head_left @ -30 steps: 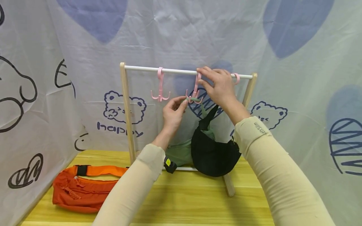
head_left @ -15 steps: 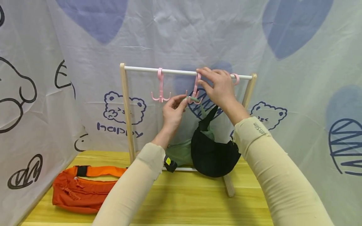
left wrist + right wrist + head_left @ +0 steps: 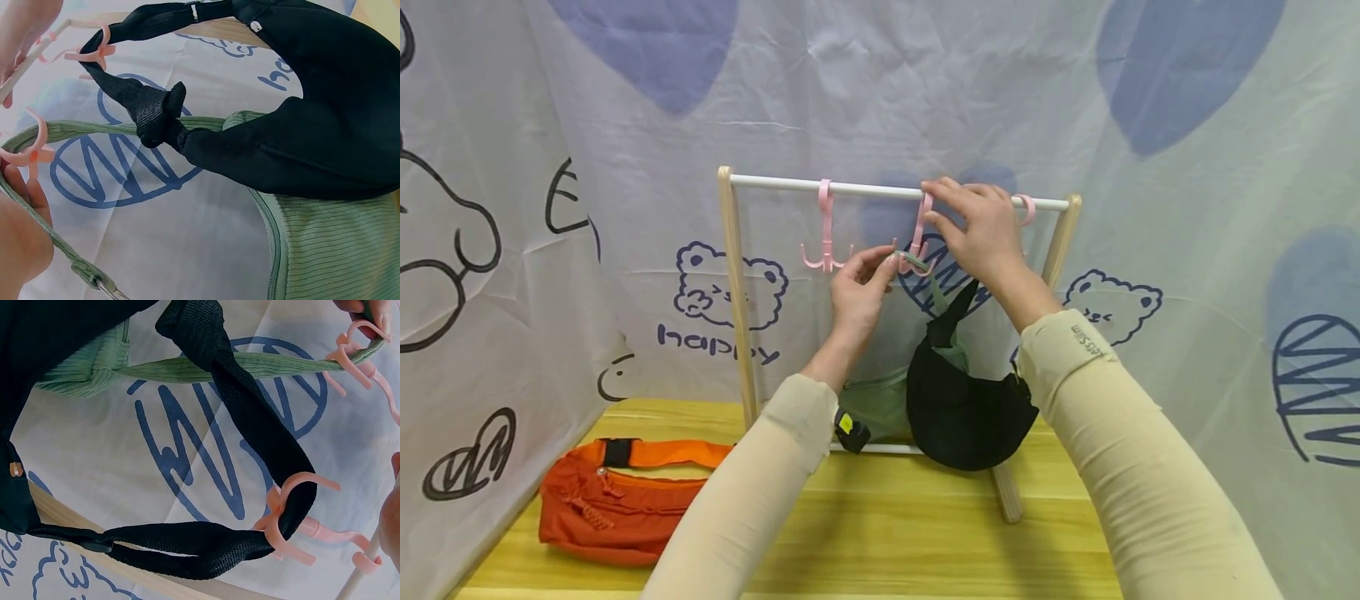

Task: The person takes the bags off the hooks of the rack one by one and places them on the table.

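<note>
Strap (image 3: 81, 129) at left hand (image 3: 857, 298): green, ribbed. Hook (image 3: 919, 228) at right hand (image 3: 983, 232): pink. Bag (image 3: 966, 417) below right hand: black.

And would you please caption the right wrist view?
Left fingers pinch green strap at one pink hook; black strap loops over another hook.

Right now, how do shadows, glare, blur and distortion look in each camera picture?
Head view: soft shadows on the yellow table, no harsh glare, the rack narrowing toward its base, probably perspective; left wrist view: ribs on the green bag look clear, while the black bag loses detail; right wrist view: weave shows on the black strap.
</note>
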`<action>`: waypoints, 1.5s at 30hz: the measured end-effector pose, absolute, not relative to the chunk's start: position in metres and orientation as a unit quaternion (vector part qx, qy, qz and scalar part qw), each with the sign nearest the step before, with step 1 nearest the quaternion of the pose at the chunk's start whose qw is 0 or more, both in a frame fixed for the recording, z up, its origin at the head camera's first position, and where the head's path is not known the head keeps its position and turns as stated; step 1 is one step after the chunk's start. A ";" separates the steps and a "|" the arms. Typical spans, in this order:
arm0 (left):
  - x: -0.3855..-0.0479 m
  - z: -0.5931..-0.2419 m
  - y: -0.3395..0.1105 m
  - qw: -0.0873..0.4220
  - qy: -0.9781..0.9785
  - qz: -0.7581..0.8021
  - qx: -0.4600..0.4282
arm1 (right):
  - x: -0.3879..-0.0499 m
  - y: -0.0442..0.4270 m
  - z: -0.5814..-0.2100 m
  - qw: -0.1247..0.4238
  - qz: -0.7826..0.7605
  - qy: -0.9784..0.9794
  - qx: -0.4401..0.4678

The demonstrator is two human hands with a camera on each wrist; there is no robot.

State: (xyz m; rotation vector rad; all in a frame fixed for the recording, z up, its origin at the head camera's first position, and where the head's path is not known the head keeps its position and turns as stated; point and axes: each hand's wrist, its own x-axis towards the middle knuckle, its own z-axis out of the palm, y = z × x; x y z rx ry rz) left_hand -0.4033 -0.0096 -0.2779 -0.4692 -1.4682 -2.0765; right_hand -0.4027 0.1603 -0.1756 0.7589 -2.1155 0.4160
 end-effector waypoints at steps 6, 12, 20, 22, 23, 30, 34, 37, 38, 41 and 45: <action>-0.403 -0.274 -0.010 0.275 -0.545 -0.771 -0.183 | -0.403 0.160 -0.174 0.417 0.168 -0.843 0.296; -0.404 -0.273 -0.011 0.277 -0.545 -0.770 -0.185 | -0.403 0.159 -0.174 0.416 0.171 -0.842 0.297; -0.403 -0.269 -0.010 0.270 -0.553 -0.766 -0.184 | -0.403 0.159 -0.176 0.419 0.174 -0.840 0.297; -0.403 -0.268 -0.010 0.270 -0.554 -0.765 -0.186 | -0.404 0.159 -0.176 0.421 0.174 -0.839 0.297; -0.403 -0.268 -0.009 0.271 -0.554 -0.765 -0.187 | -0.404 0.159 -0.176 0.422 0.174 -0.839 0.297; -0.404 -0.266 -0.008 0.272 -0.553 -0.766 -0.185 | -0.404 0.158 -0.176 0.423 0.174 -0.838 0.298; -0.404 -0.265 -0.007 0.272 -0.555 -0.764 -0.185 | -0.405 0.158 -0.177 0.427 0.175 -0.835 0.300; -0.404 -0.263 -0.006 0.273 -0.558 -0.761 -0.186 | -0.405 0.158 -0.177 0.432 0.177 -0.831 0.302; -0.403 -0.262 -0.006 0.274 -0.559 -0.760 -0.186 | -0.406 0.158 -0.177 0.433 0.177 -0.831 0.302; -0.403 -0.262 -0.006 0.274 -0.560 -0.760 -0.187 | -0.406 0.158 -0.177 0.434 0.180 -0.829 0.303; -0.402 -0.261 -0.005 0.271 -0.558 -0.762 -0.188 | -0.406 0.158 -0.178 0.435 0.183 -0.827 0.307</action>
